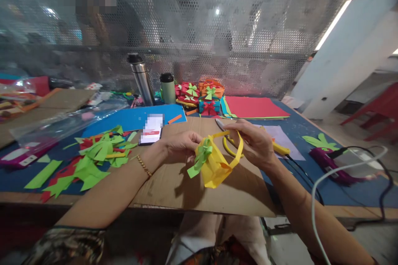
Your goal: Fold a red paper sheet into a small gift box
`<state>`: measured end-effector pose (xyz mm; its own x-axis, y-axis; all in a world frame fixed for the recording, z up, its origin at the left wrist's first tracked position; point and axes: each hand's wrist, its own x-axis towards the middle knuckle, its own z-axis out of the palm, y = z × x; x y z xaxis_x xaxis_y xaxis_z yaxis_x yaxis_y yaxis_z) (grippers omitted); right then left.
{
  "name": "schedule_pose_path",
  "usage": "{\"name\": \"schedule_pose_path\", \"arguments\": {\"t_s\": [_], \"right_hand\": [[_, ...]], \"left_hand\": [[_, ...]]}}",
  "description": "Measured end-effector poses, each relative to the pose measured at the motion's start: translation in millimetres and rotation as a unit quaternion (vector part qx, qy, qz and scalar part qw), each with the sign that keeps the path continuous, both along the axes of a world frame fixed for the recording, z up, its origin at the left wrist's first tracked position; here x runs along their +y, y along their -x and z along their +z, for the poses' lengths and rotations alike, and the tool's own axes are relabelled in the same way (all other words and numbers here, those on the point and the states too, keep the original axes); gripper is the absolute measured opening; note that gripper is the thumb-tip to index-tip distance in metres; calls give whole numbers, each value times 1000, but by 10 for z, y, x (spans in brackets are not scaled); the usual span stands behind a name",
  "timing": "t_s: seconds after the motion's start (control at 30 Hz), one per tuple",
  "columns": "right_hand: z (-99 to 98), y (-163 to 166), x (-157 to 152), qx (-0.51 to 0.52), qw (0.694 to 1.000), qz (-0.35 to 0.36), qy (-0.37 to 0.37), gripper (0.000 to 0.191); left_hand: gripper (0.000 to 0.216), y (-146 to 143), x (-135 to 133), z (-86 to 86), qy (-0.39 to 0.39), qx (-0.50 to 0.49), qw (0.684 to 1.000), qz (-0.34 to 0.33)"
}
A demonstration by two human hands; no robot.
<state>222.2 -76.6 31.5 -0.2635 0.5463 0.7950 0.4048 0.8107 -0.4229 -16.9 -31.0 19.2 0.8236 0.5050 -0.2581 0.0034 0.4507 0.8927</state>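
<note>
A person's left hand (185, 144) and right hand (256, 140) grip a tilted yellow paper bag (214, 172) above the surface's (297, 132) front edge, green bow (203, 153) facing left, long axis slanting toward the far right corner.

Shot from one head-worn cam, aimed forward and down; table (332, 194) is caught close-up mid-frame, mesh panel (192, 29) across the top.
</note>
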Motion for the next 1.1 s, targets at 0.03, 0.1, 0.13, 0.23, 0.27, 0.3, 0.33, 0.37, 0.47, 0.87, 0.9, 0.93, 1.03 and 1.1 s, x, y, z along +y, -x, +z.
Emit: {"name": "schedule_pose_path", "arguments": {"t_s": [0.03, 0.1, 0.13, 0.23, 0.27, 0.3, 0.33, 0.37, 0.47, 0.87, 0.9, 0.93, 1.03, 1.1], "right_hand": [[-8, 0, 0, -1, 1000, -5, 1, 20], [-18, 11, -5, -11, 1000, -22, -10, 20], [-17, 19, -10, -20, 999, -30, -25, 20], [28, 22, -26, -65, 994, -36, -80, 23], [59, 9, -25, -85, 992, -40, -89, 24], [98, -15, -18, -105, 989, -47, -94, 25], [142, -48, -2, -121, 986, -57, -96, 25], [191, -91, 26, -133, 984, -71, -97, 24], [357, -251, 181, -146, 975, -119, -116, 24], [1144, -517, 309, -21, 969, -204, -140, 17], [1170, -529, 260, 0, 968, -214, -132, 15], [1185, -540, 224, 27, 968, -219, -118, 14], [1149, -548, 231, 113, 973, -194, -63, 15], [1043, -531, 324, 140, 974, -175, -24, 17]], "left_hand": [[29, -1, 3, -3, 2, -1, 1000, 2], [29, -6, 12, -14, 3, 0, 1000, 8], [30, -10, 18, -21, 2, 2, 1000, 11], [33, -32, 43, -48, -6, 13, 1000, 28], [32, -41, 54, -59, -10, 18, 999, 33], [30, -49, 66, -70, -16, 24, 999, 37], [28, -57, 80, -83, -21, 30, 999, 39], [26, -63, 94, -96, -28, 35, 998, 40], [23, -73, 129, -130, -52, 52, 996, 43], [27, -101, -63, 16, -103, 75, 992, 18], [26, -113, -107, 22, -95, 74, 993, 7], [25, -123, -151, 28, -87, 72, 994, -2], [21, -127, -254, 42, -62, 76, 994, -40], [22, -107, -288, 42, -37, 87, 993, -75]]}}
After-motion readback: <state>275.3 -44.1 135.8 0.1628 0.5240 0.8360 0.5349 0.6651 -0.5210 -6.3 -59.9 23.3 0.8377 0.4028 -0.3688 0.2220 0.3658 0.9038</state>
